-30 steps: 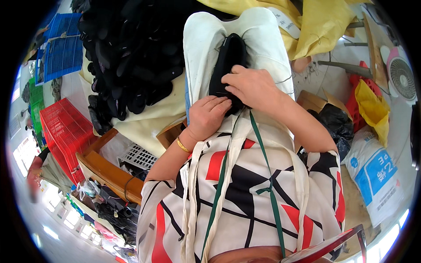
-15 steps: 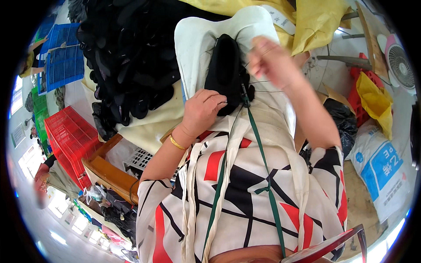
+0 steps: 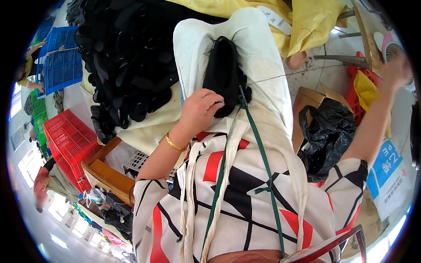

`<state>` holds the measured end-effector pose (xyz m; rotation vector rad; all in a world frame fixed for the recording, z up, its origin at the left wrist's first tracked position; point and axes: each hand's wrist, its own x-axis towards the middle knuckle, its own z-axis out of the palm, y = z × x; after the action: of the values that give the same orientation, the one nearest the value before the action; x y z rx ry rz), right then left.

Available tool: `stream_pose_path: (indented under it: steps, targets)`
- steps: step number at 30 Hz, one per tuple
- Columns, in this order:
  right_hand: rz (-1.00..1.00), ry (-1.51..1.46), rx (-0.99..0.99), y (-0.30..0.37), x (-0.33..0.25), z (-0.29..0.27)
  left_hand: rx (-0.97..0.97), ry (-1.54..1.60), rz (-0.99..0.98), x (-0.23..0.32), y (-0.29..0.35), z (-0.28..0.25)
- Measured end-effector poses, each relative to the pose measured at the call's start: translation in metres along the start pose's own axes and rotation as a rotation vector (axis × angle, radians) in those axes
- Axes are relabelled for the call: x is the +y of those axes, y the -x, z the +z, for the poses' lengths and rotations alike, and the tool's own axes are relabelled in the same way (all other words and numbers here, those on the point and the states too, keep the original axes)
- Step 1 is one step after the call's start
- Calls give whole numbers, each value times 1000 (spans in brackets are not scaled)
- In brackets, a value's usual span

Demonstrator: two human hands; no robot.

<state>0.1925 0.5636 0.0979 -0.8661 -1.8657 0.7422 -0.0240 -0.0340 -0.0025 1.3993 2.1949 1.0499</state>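
Observation:
A black fabric shoe rests on the white apron over my lap, toe or heel end toward me. My left hand is closed, thumb and fingers pinching the shoe's near end. Far out to the right, my right hand is raised, blurred, its fingers drawn together in front of a fan. A dark thread stretches taut from the shoe's right side toward that hand; its far end is hard to make out. A slim metal tool on a green cord lies against the shoe's right edge.
A large heap of black shoes lies at the upper left on cream cloth. Red crates and a wooden drawer stand left. On the right are a black plastic bag, a cardboard box, a pink-rimmed fan and yellow sheeting.
My right hand has swung from beside the shoe far out to the right, and the thread now stretches long and straight. My left hand stays at the shoe's near end.

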Motion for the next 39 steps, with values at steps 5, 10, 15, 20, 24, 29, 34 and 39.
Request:
stream_pose_path:
  steps: [5,10,15,20,24,29,34,39]
  targets:
    - [463,-352,-525,194,-116,142,42,-46,-44,5,-2,-2]
    - [436,-399,-1243,315,-171,184,76,-120,-54,9,-1,-3]
    - [-21,-247,-1186,352,-182,183,124,-111,-55,4,7,5]
    - [-87,-125,-1253,350,-186,179,164,-89,-55,4,9,8]
    - [-92,-126,-1239,352,-188,178,176,-85,-42,4,10,9]
    - [-112,-118,-1242,352,-189,178,194,-83,-28,3,11,9]
    - [-150,-88,-1244,354,-192,179,223,-86,-3,3,10,10]
    - [-136,68,-1372,361,-196,182,265,-74,-40,4,10,14]
